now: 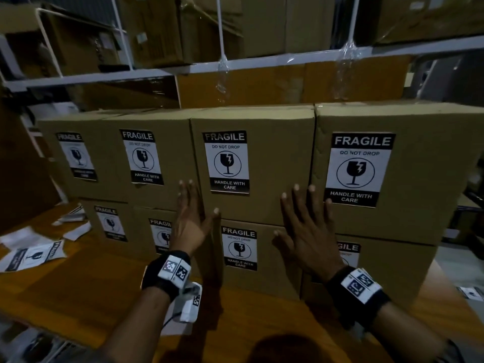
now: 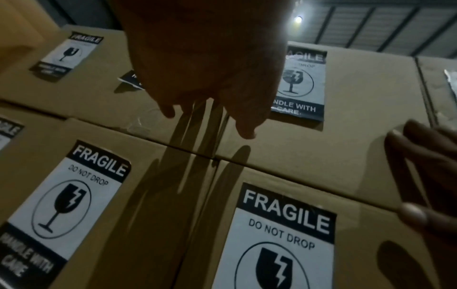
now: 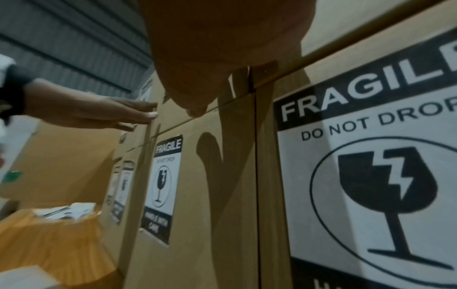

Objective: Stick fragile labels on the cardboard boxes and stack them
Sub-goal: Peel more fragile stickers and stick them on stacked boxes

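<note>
Brown cardboard boxes stand in two stacked rows on a wooden table (image 1: 78,297), each front bearing a black-and-white fragile label. My left hand (image 1: 192,218) lies flat with straight fingers against the left edge of the upper middle box (image 1: 264,163), and appears again as the left hand (image 2: 210,82). My right hand (image 1: 305,226) presses with spread fingers on that same box's lower right front, next to the upper right box (image 1: 419,163); the wrist view shows the right hand (image 3: 197,68) from below. The label (image 1: 227,161) on the pressed box sits between my hands.
Loose labels and backing papers (image 1: 34,254) lie scattered on the table's left side. A white metal shelf (image 1: 235,65) loaded with more cartons runs right behind and above the stack. Lower-row boxes (image 1: 264,258) sit beneath my hands.
</note>
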Demonstrator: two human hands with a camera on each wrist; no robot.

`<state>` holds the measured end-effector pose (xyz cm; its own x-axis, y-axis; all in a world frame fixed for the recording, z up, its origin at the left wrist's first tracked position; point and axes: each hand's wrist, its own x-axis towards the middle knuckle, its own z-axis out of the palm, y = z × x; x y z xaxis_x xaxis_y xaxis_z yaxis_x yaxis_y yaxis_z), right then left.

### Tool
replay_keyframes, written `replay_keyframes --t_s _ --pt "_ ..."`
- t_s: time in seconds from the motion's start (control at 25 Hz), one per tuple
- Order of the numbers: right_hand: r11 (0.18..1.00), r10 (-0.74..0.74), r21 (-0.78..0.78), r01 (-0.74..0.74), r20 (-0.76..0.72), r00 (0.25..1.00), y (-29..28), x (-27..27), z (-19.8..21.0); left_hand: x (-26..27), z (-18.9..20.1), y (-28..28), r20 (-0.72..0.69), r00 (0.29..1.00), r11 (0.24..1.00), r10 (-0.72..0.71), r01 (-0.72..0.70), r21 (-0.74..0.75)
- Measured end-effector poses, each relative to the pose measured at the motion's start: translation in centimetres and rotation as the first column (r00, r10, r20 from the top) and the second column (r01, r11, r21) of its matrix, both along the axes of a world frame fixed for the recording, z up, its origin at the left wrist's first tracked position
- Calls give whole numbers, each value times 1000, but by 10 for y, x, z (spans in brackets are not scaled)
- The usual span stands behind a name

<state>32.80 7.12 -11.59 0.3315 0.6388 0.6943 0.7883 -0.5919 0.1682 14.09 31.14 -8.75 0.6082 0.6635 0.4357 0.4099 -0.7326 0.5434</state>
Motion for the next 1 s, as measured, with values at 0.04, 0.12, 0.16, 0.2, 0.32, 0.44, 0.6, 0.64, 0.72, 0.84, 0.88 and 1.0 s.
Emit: replay_keyframes --t_s 0.04,0.12,0.16,0.2,0.32,0.44,0.6,0.64,0.72,0.84,0.88,1.0 --pt "1000 -6 -4 6 -8 1000 5 0 -1 -1 -1 4 16 1000 1000 -7 6 12" --pt "1000 13 20 -13 -22 1000 7 -3 -1 -5 -3 8 65 998 1000 14 -15 26" --pt "998 29 54 -28 -21 999 5 -5 -1 -7 -5 11 106 994 999 22 -25 31" --pt "993 40 111 -38 -11 999 3 -7 -1 -7 -4 14 145 989 998 29 -36 52" --pt "931 -67 352 97 -97 993 0 -15 3 2 6 27 224 972 982 -71 29 188" --pt "915 -161 328 234 -234 959 14 -31 0 8 2 45 187 964 955 -192 140 260" --pt "893 -179 356 275 -281 943 29 -59 7 0 -2 57 183 938 908 -294 215 359" --pt "899 -178 358 252 -227 957 35 -67 13 -1 3 60 188 929 883 -320 220 414" --pt "945 -148 284 161 -64 987 50 -76 28 1 15 62 164 922 834 -350 228 502" --pt "993 -109 51 106 63 992 79 -71 30 1 27 66 94 907 741 -411 272 614" --pt "994 -107 5 107 85 991 85 -67 24 -2 27 69 43 903 687 -428 294 664" --pt "990 -132 -35 140 169 977 85 -55 6 -16 22 85 -147 906 488 -397 344 803"
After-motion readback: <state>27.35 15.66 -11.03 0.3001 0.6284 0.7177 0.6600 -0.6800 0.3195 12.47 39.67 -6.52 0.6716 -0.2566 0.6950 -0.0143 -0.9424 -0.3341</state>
